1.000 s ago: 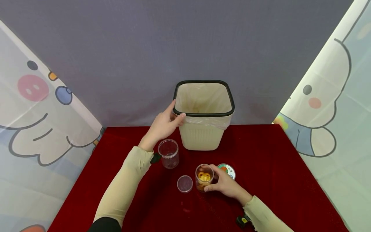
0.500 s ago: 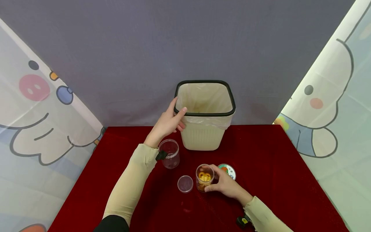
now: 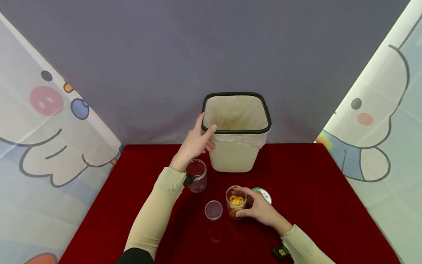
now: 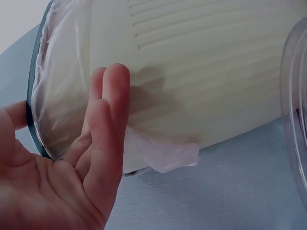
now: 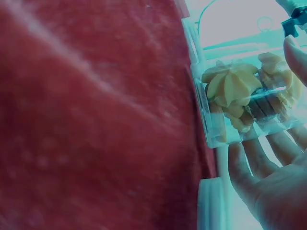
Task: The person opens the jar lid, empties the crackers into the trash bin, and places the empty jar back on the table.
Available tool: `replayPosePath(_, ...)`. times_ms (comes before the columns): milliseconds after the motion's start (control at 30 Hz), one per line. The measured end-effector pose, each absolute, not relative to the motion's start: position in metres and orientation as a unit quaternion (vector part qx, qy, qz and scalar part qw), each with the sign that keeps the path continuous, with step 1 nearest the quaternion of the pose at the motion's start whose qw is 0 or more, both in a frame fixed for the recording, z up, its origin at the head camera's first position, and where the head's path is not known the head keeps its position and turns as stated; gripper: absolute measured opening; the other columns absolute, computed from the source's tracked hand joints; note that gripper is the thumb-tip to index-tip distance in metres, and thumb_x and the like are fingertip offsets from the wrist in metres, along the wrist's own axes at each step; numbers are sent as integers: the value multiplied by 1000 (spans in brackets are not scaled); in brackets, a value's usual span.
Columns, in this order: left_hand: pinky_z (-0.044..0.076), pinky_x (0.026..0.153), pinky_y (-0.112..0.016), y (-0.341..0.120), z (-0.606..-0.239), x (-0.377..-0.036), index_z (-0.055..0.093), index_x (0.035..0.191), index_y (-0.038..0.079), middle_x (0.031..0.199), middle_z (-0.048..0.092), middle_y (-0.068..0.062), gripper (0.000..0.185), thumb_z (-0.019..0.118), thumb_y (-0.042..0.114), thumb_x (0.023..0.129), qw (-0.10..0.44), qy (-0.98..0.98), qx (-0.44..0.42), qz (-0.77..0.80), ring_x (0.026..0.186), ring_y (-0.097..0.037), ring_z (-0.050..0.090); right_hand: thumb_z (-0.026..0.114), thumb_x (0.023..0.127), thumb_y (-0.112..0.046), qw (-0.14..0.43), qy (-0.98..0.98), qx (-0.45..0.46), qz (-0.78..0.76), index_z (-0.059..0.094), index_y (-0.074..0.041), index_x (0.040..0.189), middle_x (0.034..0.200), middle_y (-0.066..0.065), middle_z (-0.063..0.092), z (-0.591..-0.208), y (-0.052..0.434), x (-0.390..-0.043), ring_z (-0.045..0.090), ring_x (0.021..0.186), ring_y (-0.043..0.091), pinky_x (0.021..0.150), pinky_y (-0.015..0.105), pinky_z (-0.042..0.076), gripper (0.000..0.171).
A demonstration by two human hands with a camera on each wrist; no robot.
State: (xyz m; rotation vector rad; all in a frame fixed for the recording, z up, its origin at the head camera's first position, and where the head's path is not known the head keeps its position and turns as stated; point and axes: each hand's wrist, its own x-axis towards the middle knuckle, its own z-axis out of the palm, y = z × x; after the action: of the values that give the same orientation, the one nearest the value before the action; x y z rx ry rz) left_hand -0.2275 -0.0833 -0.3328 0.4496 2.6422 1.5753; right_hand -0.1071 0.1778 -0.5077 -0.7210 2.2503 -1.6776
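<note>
My left hand (image 3: 192, 145) is at the left front corner of a cream trash bin (image 3: 234, 156), its fingers extended about the black rim. In the left wrist view several fingers (image 4: 110, 120) lie nearly straight in front of the bin's side. My right hand (image 3: 260, 211) grips a small clear jar (image 3: 236, 203) of cookies, which stands uncapped on the red cloth. Through its wall, piped flower-shaped cookies (image 5: 232, 86) show in the right wrist view. Just left of it lies a clear round lid (image 3: 213, 210).
A larger clear jar (image 3: 197, 178) stands below the left wrist, in front of the bin. Partly behind the right hand lies a round lid with a printed label (image 3: 263, 194). Red cloth (image 3: 303, 205) covers the table, and a grey curtain (image 3: 165, 73) hangs behind.
The left wrist and forearm have shifted right, and the left thumb has lifted slightly from the bin's front rim. The right hand keeps its grip on the cookie jar. The whole view has drifted slightly.
</note>
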Motion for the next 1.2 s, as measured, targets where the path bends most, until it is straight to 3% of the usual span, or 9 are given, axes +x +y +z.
replayPosePath(133, 56, 56, -44, -82, -335, -227, 3, 160, 37, 73, 70, -8, 81, 44, 67, 97, 16, 849, 147, 507, 66, -36, 70, 84, 81, -30, 78, 802, -241, -540, 52, -13, 142, 139, 4, 57, -498, 183, -106, 56, 121, 24, 97, 44, 48, 71)
replayPosePath(233, 56, 55, -45, -82, -336, -226, 3, 160, 36, 72, 70, -9, 78, 42, 64, 99, 13, 848, 147, 510, 67, -38, 70, 85, 80, -30, 69, 806, -228, -541, 52, -16, 143, 138, 1, 58, -490, 187, -106, 56, 122, 23, 96, 44, 48, 72)
replayPosePath(500, 55, 52, -41, -81, -337, -226, 4, 157, 45, 71, 69, -9, 66, 41, 57, 103, 6, 847, 149, 510, 58, -28, 69, 85, 81, -27, 10, 823, -221, -524, 53, -18, 143, 134, -3, 61, -469, 206, -108, 57, 121, 18, 94, 37, 49, 71)
replayPosePath(800, 55, 54, -43, -80, -338, -227, 4, 158, 40, 69, 69, -10, 66, 40, 55, 104, 1, 847, 149, 510, 62, -37, 69, 84, 82, -22, -52, 854, -196, -480, 53, -19, 142, 131, -1, 62, -436, 236, -116, 59, 110, 9, 87, 24, 49, 67)
replayPosePath(1067, 55, 63, -37, -79, -339, -225, 3, 159, 34, 67, 68, -8, 70, 35, 60, 103, -16, 858, 157, 489, 54, -25, 67, 82, 85, -18, -90, 872, -176, -448, 51, -14, 144, 130, 7, 63, -412, 252, -122, 54, 112, 2, 86, 17, 45, 67)
replayPosePath(1200, 55, 64, -37, -79, -341, -226, 3, 159, 37, 66, 68, -7, 69, 34, 62, 102, -20, 860, 157, 486, 54, -26, 67, 82, 85, -18, -104, 875, -167, -442, 51, -12, 144, 129, 6, 62, -402, 259, -125, 53, 110, -1, 84, 14, 44, 67)
